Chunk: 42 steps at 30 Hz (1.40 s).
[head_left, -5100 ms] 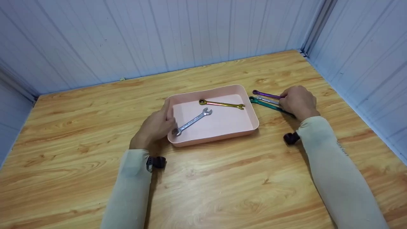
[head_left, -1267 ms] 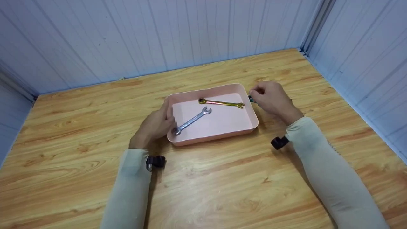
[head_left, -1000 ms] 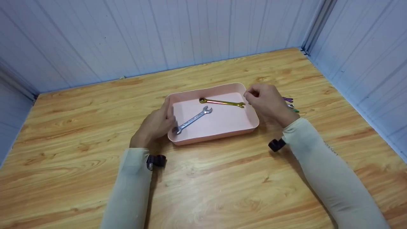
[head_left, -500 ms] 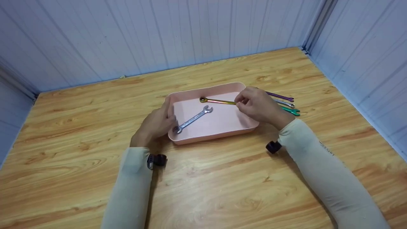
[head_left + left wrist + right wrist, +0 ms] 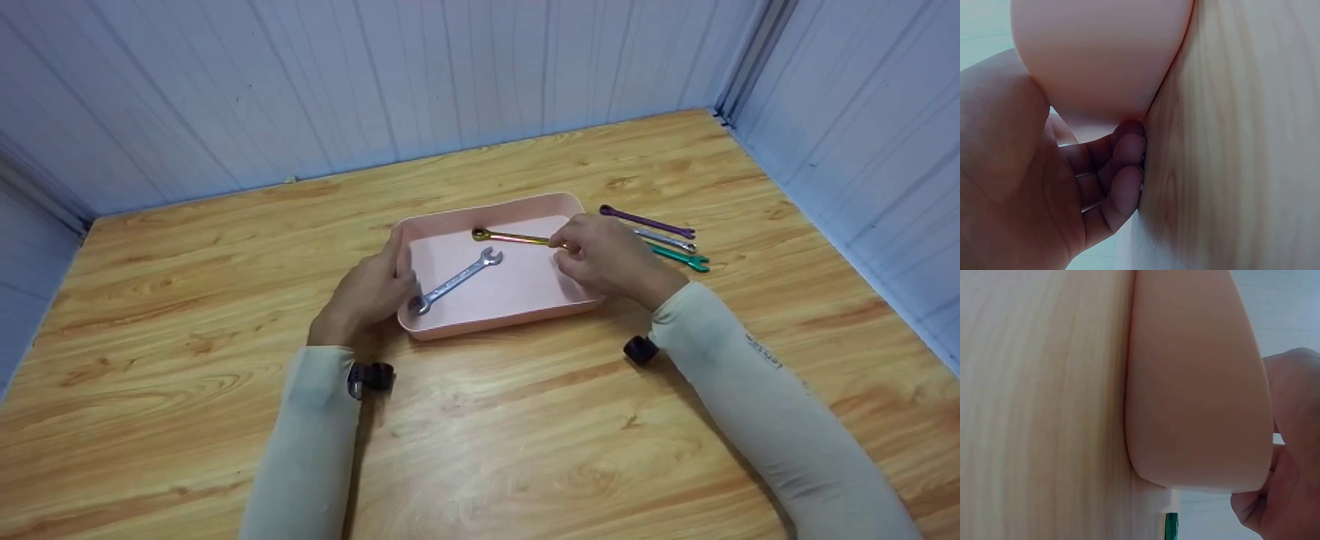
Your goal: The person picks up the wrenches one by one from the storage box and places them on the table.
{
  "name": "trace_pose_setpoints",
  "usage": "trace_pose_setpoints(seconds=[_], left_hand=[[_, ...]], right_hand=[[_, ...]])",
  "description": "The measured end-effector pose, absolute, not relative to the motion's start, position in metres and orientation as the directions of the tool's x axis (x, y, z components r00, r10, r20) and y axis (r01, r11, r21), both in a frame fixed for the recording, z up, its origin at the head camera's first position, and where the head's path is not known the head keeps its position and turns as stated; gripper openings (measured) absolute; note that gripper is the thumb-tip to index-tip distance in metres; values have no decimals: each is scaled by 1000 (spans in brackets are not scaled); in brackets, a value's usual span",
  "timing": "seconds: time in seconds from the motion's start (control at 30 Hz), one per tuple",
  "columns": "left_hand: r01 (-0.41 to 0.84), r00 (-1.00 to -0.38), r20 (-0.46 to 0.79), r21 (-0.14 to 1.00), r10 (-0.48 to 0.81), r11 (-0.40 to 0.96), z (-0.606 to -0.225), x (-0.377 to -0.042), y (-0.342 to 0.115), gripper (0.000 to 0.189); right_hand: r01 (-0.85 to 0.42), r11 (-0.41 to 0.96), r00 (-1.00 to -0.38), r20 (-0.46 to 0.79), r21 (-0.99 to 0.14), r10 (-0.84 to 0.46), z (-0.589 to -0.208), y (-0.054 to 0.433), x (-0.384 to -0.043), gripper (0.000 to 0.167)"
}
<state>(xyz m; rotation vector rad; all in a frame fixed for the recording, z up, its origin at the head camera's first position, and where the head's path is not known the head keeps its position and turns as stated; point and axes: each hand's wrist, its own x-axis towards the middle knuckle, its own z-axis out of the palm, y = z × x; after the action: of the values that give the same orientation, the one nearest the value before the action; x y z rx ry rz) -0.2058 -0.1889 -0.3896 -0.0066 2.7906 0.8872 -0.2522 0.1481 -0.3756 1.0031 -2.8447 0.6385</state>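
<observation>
wood-grain tabletop (image 5: 487, 435). gold wrench (image 5: 514, 238): in pink tray (image 5: 525, 281), far half; right end behind right hand (image 5: 607, 259), fingers bent, hold unclear. silver wrench (image 5: 457, 281): near-left corner. left hand (image 5: 367, 289): gripping left edge. outside right edge: purple wrench (image 5: 646, 220), chrome wrench (image 5: 666, 239), green wrench (image 5: 679, 257).

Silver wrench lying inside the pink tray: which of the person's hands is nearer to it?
Left. The left hand is at the tray's left wall, close beside the silver wrench's lower end. The right hand is across the tray, at the gold wrench's right end.
</observation>
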Motion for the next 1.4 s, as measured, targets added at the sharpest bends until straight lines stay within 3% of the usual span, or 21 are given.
trace_pose_setpoints(seconds=[0.17, 0.33, 0.63, 0.97, 1.4], left_hand=[[-47, -980, -184, 571, 71, 820, -390, -204, -192, 77], [-63, -980, -189, 572, 56, 818, -390, -203, -194, 78], [-84, -978, -203, 586, 46, 806, -391, -201, -194, 76], [-95, -976, -213, 583, 39, 807, -387, -204, -193, 78], [-96, -976, -216, 589, 42, 802, -388, -202, -193, 78]], right_hand=[[-664, 669, -744, 204, -333, -636, -379, 147, -254, 25], [-668, 669, -740, 191, -326, -645, -377, 143, -254, 25], [-564, 700, -804, 98, -439, -587, -366, 142, -255, 22], [-535, 694, -788, -11, -483, -616, -349, 133, -265, 22], [-375, 783, -846, -163, -496, -508, -351, 117, -288, 20]])
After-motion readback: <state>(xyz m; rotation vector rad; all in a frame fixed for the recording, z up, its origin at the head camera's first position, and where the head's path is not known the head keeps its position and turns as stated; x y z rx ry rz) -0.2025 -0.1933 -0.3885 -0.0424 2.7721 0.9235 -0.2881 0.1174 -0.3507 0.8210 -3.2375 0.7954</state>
